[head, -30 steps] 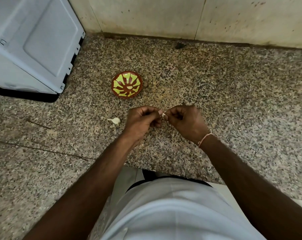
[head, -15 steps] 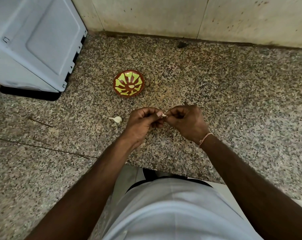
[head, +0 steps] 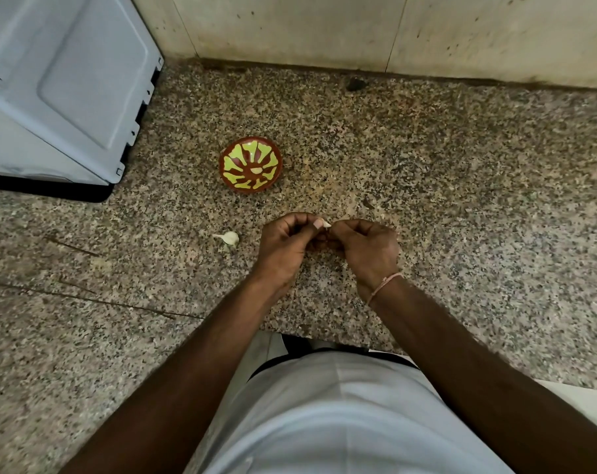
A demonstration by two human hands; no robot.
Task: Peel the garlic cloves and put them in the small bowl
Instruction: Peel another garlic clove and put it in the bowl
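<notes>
My left hand (head: 285,246) and my right hand (head: 367,249) meet over the speckled granite counter, fingers curled, both pinching one small garlic clove (head: 325,225) whose pale tip shows between the fingertips. The rest of that clove is hidden by the fingers. A small brown bowl with a yellow-green pattern (head: 250,164) stands beyond the hands, slightly left, with a pale peeled clove (head: 256,170) lying inside. Another unpeeled clove (head: 229,238) lies on the counter just left of my left hand.
A white appliance (head: 64,87) on a black base fills the back left corner. A tiled wall (head: 358,32) runs along the back. The counter's front edge (head: 324,340) sits against my body. Thin dark twigs (head: 85,299) lie at the left.
The hands stay together, working the same clove with slight finger shifts. The view has shifted a little; bowl and loose clove keep their places.
</notes>
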